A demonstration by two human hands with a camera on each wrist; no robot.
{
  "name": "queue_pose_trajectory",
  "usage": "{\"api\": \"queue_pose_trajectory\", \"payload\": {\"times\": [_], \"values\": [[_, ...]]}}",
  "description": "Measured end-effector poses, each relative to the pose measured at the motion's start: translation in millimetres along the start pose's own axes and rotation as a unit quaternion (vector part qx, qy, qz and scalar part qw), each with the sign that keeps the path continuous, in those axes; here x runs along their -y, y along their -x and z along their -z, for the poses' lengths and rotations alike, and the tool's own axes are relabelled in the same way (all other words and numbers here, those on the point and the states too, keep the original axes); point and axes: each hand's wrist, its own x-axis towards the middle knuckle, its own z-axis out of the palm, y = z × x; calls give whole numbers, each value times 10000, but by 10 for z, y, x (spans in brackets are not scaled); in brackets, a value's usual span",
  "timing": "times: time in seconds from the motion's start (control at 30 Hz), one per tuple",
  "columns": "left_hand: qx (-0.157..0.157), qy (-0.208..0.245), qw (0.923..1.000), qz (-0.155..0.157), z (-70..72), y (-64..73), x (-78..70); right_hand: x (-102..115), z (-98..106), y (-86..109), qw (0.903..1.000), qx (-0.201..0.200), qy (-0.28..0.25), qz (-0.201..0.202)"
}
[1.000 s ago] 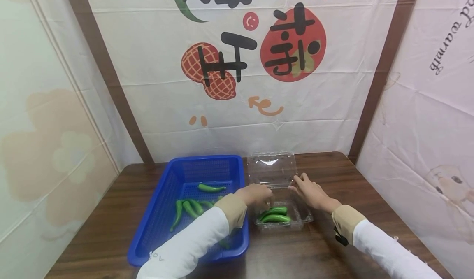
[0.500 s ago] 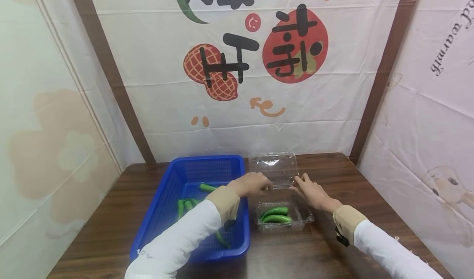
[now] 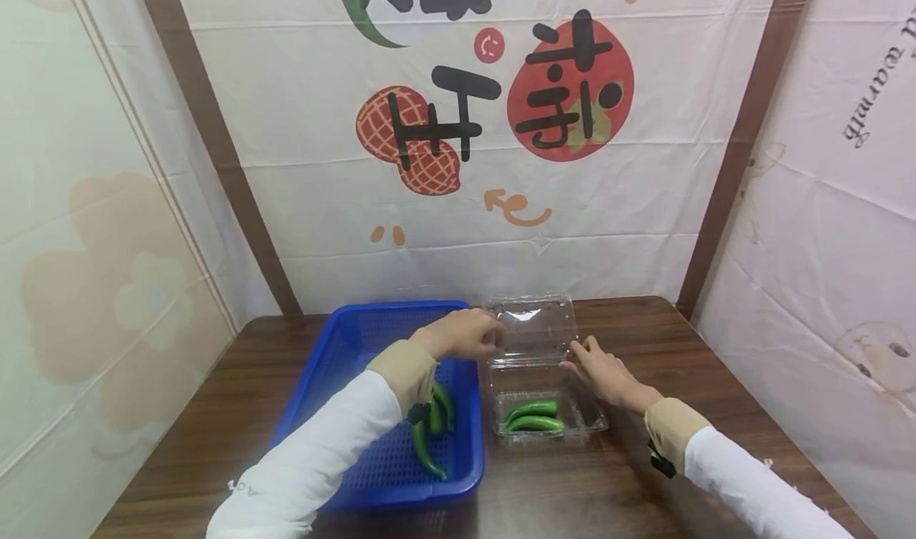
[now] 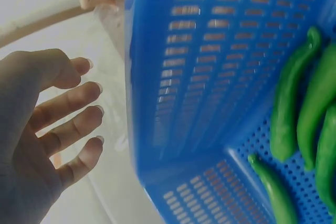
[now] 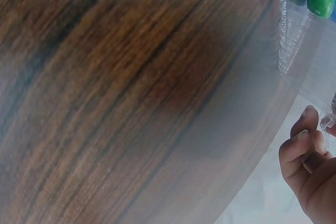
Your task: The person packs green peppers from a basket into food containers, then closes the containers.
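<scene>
My left hand (image 3: 461, 334) is over the right rim of the blue basket (image 3: 468, 475). In the left wrist view its fingers (image 4: 73, 127) are spread and loosely bent, with nothing in them. Inside the basket lie several green chili peppers (image 4: 296, 98). To its right a clear plastic clamshell box (image 3: 583, 420) stands with its lid (image 3: 533, 328) raised at the back. Two green peppers (image 3: 533, 423) lie side by side in the box. With thumb and fingers, my right hand (image 3: 604, 372) pinches the box's right edge near the hinge; the right wrist view shows only part of this grip.
The brown wooden table (image 3: 558, 491) carries the basket on the left and the box to its right. A printed cloth wall (image 3: 608, 237) stands right behind them, with more cloth on both sides.
My left hand has moved from over the clamshell box up and left to the basket's rim. The two peppers stay in the box. My right hand has kept its place.
</scene>
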Motion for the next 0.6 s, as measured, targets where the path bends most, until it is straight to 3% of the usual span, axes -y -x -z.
{"api": "queue_pose_trajectory", "payload": {"times": [0.2, 0.37, 0.6], "values": [[-203, 16, 9997, 155, -5, 75, 171, 4, 13, -3, 10000, 22, -35, -42], [-125, 105, 9984, 535, -32, 165, 295, 10, 10, -4, 10000, 20, -17, 7], [-168, 256, 9974, 646, -47, 262, 421, 22, 14, -2, 10000, -24, -76, 9]]}}
